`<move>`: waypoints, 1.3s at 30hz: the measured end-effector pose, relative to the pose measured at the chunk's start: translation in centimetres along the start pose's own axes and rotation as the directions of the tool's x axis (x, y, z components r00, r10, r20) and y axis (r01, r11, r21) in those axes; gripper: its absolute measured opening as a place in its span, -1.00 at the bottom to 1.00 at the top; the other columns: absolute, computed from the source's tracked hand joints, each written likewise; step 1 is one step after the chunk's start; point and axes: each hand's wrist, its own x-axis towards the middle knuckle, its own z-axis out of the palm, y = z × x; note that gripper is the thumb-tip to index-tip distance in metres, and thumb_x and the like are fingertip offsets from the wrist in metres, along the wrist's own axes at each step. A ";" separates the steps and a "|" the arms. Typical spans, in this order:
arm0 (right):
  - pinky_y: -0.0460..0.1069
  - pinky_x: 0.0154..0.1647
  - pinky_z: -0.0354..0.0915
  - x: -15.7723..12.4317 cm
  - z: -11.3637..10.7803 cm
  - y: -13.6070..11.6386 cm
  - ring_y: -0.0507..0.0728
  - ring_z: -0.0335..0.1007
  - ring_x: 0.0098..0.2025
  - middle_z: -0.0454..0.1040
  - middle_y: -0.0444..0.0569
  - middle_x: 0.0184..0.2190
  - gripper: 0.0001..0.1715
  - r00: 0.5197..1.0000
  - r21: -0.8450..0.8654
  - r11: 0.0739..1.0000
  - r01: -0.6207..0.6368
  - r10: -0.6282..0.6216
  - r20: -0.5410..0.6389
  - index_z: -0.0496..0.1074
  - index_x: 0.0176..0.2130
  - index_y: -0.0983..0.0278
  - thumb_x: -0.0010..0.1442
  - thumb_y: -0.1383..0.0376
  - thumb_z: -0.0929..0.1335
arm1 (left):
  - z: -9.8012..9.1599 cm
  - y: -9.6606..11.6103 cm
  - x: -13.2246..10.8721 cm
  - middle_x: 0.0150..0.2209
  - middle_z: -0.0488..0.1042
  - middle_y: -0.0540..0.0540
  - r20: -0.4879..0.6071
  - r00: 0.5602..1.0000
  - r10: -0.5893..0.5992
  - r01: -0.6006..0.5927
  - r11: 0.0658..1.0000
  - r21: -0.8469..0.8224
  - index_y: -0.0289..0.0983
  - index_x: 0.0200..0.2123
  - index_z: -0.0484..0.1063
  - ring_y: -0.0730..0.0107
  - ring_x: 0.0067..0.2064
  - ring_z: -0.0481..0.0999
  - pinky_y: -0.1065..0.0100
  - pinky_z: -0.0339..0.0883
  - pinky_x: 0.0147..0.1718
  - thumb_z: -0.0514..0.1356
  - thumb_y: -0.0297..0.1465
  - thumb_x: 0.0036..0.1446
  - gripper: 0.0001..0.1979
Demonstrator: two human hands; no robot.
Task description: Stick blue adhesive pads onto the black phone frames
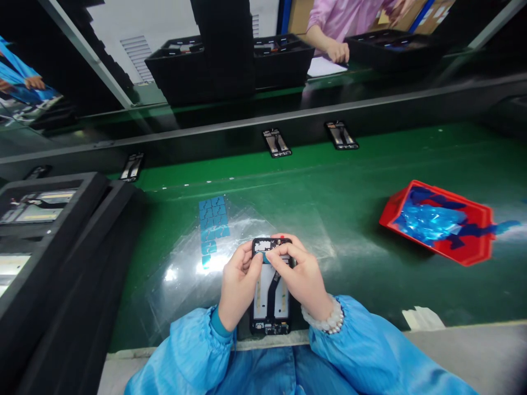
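An opened phone (pixel 260 296) lies upright before me at the table's front edge, its inner side facing up. A black flex cable runs down its silver middle. My left hand (pixel 240 282) grips the phone's upper left side, thumb lying over its top part. My right hand (pixel 302 277) is closed, thumb and forefinger pressed at a small blue sticker (pixel 265 258) on the upper part of the phone. The fingertips partly cover the sticker. Just left of the phone, a clear sheet (pixel 181 274) carries rows of blue stickers (pixel 214 219).
A red bin (pixel 465 255) with crumpled blue film stands at right. Black foam trays (pixel 90 219) holding phone parts are stacked at left. Several opened phones, including one phone (pixel 277 144), line the far edge. Across the barrier, a person's hand (pixel 338 52) rests by black bins (pixel 284 60).
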 end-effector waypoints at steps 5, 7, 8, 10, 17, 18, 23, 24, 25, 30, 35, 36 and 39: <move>0.01 -0.09 0.28 -0.1 0.3 0.0 0.13 0.37 -0.12 0.43 0.01 -0.25 -0.83 0.999 0.005 1.000 0.017 -0.017 -0.029 0.41 -0.54 0.25 0.06 0.29 0.35 | 0.2 0.1 -0.2 -0.20 0.57 -0.11 -0.052 0.999 0.004 -0.003 1.000 0.021 -0.28 -0.15 0.39 0.32 -0.13 0.55 0.34 0.40 -0.12 0.14 -0.42 0.10 -0.78; 0.01 -0.11 0.29 -0.2 0.4 -0.1 0.13 0.37 -0.12 0.43 0.00 -0.26 -0.83 0.999 0.007 1.000 0.027 -0.027 -0.041 0.40 -0.54 0.25 0.06 0.29 0.35 | 0.3 0.2 -0.4 -0.21 0.57 -0.10 -0.068 0.998 0.010 -0.008 0.999 0.036 -0.28 -0.16 0.39 0.34 -0.15 0.56 0.36 0.41 -0.14 0.14 -0.43 0.10 -0.79; 0.01 -0.12 0.29 -0.2 0.4 -0.1 0.13 0.37 -0.11 0.43 0.00 -0.26 -0.84 0.998 0.008 0.999 0.035 -0.034 -0.050 0.40 -0.54 0.25 0.06 0.30 0.34 | 0.4 0.2 -0.4 -0.21 0.57 -0.10 -0.075 0.997 0.015 -0.012 0.999 0.043 -0.28 -0.16 0.40 0.34 -0.16 0.56 0.36 0.41 -0.14 0.14 -0.43 0.10 -0.79; 0.01 -0.11 0.29 -0.3 0.5 -0.1 0.13 0.37 -0.11 0.42 0.01 -0.24 -0.85 0.996 0.009 0.998 0.054 -0.053 -0.066 0.40 -0.53 0.25 0.06 0.30 0.34 | 0.5 0.2 -0.5 -0.21 0.57 -0.09 -0.091 0.995 0.032 -0.027 0.998 0.057 -0.27 -0.17 0.41 0.35 -0.17 0.56 0.37 0.41 -0.14 0.14 -0.43 0.10 -0.80; 0.04 -0.09 0.28 -0.5 0.8 -0.1 0.14 0.35 -0.10 0.40 0.03 -0.21 -0.87 0.993 0.003 0.997 0.080 -0.080 -0.082 0.39 -0.50 0.25 0.08 0.30 0.33 | 0.6 -0.1 -0.5 -0.19 0.56 -0.11 -0.126 0.990 0.071 -0.062 0.995 0.076 -0.28 -0.15 0.41 0.33 -0.13 0.55 0.34 0.40 -0.12 0.14 -0.42 0.10 -0.79; 0.04 -0.09 0.28 -0.5 0.8 -0.1 0.15 0.35 -0.09 0.40 0.03 -0.20 -0.87 0.993 0.003 0.996 0.084 -0.083 -0.082 0.39 -0.49 0.25 0.08 0.30 0.33 | 0.5 -0.1 -0.5 -0.18 0.56 -0.11 -0.130 0.989 0.074 -0.064 0.995 0.077 -0.28 -0.15 0.42 0.32 -0.12 0.54 0.33 0.40 -0.11 0.14 -0.41 0.10 -0.78; 0.05 -0.07 0.26 -0.6 0.9 0.0 0.15 0.32 -0.05 0.37 0.04 -0.18 -0.88 0.992 0.001 0.995 0.095 -0.095 -0.077 0.37 -0.47 0.26 0.10 0.31 0.32 | 0.5 -0.3 -0.5 -0.16 0.56 -0.10 -0.154 0.984 0.089 -0.077 0.994 0.082 -0.27 -0.16 0.42 0.31 -0.11 0.54 0.32 0.39 -0.09 0.17 -0.40 0.09 -0.78; 0.05 -0.07 0.26 -0.6 1.0 0.0 0.16 0.32 -0.05 0.37 0.04 -0.18 -0.88 0.993 -0.001 0.996 0.092 -0.092 -0.077 0.36 -0.47 0.25 0.10 0.32 0.32 | 0.5 -0.3 -0.5 -0.16 0.56 -0.10 -0.156 0.984 0.090 -0.078 0.993 0.084 -0.27 -0.15 0.42 0.32 -0.11 0.54 0.33 0.40 -0.09 0.16 -0.41 0.09 -0.78; 0.05 -0.08 0.26 -0.6 1.0 -0.1 0.16 0.32 -0.04 0.36 0.05 -0.17 -0.88 0.993 -0.002 0.996 0.091 -0.091 -0.078 0.36 -0.47 0.25 0.10 0.32 0.31 | 0.6 -0.3 -0.5 -0.16 0.56 -0.10 -0.159 0.983 0.091 -0.078 0.993 0.084 -0.28 -0.15 0.42 0.32 -0.11 0.54 0.33 0.40 -0.10 0.15 -0.41 0.09 -0.77; 0.06 -0.09 0.27 -0.6 1.2 -0.2 0.17 0.26 0.03 0.35 0.06 -0.17 -0.89 0.990 -0.008 0.993 0.116 -0.116 -0.080 0.33 -0.46 0.24 0.12 0.34 0.30 | 0.7 -0.3 -0.6 -0.18 0.57 -0.11 -0.187 0.978 0.092 -0.079 0.994 0.076 -0.28 -0.15 0.42 0.31 -0.13 0.55 0.33 0.42 -0.12 0.16 -0.41 0.09 -0.77; 0.10 -0.01 0.22 -0.8 1.3 -0.4 0.19 0.22 0.07 0.33 0.06 -0.15 -0.89 0.980 -0.058 0.987 0.151 -0.157 -0.119 0.33 -0.47 0.24 0.10 0.35 0.31 | 0.9 -0.2 -0.8 -0.19 0.58 -0.11 -0.197 0.973 0.120 -0.105 0.991 0.085 -0.28 -0.15 0.42 0.33 -0.15 0.56 0.36 0.43 -0.15 0.16 -0.41 0.10 -0.78; 0.11 -0.01 0.22 -0.8 1.3 -0.4 0.19 0.22 0.07 0.31 0.07 -0.12 -0.89 0.979 -0.071 0.986 0.153 -0.161 -0.125 0.33 -0.47 0.24 0.10 0.35 0.31 | 0.9 -0.2 -0.9 -0.18 0.58 -0.11 -0.198 0.972 0.127 -0.111 0.990 0.089 -0.28 -0.15 0.42 0.33 -0.15 0.56 0.36 0.43 -0.15 0.16 -0.41 0.10 -0.78; 0.11 -0.01 0.22 -1.1 1.4 -0.5 0.18 0.21 0.06 0.27 0.08 -0.09 -0.90 0.974 -0.095 0.982 0.165 -0.177 -0.139 0.31 -0.45 0.25 0.11 0.36 0.31 | 0.9 -0.2 -1.1 -0.18 0.58 -0.11 -0.197 0.970 0.144 -0.124 0.986 0.112 -0.28 -0.13 0.42 0.32 -0.15 0.56 0.34 0.43 -0.15 0.15 -0.40 0.11 -0.76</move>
